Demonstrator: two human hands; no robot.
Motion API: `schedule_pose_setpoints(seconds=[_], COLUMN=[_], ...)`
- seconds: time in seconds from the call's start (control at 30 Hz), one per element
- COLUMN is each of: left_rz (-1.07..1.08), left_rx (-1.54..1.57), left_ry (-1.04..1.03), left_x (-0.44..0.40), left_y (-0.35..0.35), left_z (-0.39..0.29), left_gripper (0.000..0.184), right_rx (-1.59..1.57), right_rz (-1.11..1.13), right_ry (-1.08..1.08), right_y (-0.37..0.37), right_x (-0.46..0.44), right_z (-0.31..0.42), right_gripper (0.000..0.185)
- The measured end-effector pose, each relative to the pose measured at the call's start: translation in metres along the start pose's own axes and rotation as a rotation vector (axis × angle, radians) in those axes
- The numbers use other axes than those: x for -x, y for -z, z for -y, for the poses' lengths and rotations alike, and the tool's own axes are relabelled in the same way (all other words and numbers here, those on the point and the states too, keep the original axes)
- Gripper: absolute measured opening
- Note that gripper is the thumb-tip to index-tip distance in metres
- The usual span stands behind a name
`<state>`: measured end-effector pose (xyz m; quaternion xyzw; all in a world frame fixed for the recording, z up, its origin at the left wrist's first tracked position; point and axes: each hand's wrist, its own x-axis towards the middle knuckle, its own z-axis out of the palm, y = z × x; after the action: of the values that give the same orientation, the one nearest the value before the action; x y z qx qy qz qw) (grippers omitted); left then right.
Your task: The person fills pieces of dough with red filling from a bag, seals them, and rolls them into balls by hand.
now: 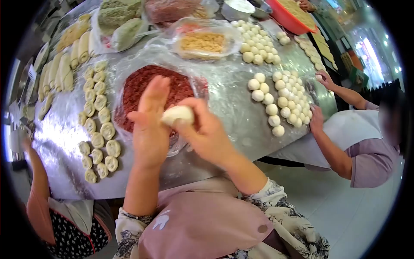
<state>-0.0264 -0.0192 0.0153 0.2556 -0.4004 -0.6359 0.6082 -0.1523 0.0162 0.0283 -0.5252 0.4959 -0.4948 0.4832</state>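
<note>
Between my hands is a pale, smooth dough ball [178, 115]. The fingers and thumb of my right hand [209, 134] are closed round it. My left hand [151, 125] is held open beside the ball, its fingers stretched out and its thumb apart; the ball's left end is against or very near the palm. Beneath both hands, dark red minced filling [144, 86] lies in a clear plastic bag [114, 101] on the metal table. Flat, coiled dough pieces [113, 148] stand in rows to the left.
Round white dough balls [282, 102] sit in groups on the right. A plastic tub [207, 42] of yellow crumbly filling, bagged green filling [118, 19] and a red basin [293, 15] are at the back. Dough rolls [64, 72] lie left. Co-workers stand on both sides, one person's hand [316, 120] by the balls.
</note>
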Motion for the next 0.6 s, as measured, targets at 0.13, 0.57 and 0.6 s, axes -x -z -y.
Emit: schedule_pose_setpoints(seconds=[0.13, 0.57, 0.6], left_rz=[-0.015, -0.08, -0.081], left_rx=[-0.044, -0.015, -0.021], left_ry=[0.194, 0.319, 0.316], left_x=[-0.002, 0.019, 0.02], left_y=[0.021, 0.045, 0.046], left_z=[-0.024, -0.042, -0.044], left_gripper=[0.071, 0.044, 0.044], right_rx=[0.458, 1.23, 1.222], right_rz=[-0.38, -0.487, -0.474], right_ry=[0.014, -0.143, -0.175], right_y=[0.099, 0.191, 0.191], right_x=[0.012, 0.024, 0.023], right_z=[-0.037, -0.111, -0.11], right_gripper=[0.04, 0.041, 0.041])
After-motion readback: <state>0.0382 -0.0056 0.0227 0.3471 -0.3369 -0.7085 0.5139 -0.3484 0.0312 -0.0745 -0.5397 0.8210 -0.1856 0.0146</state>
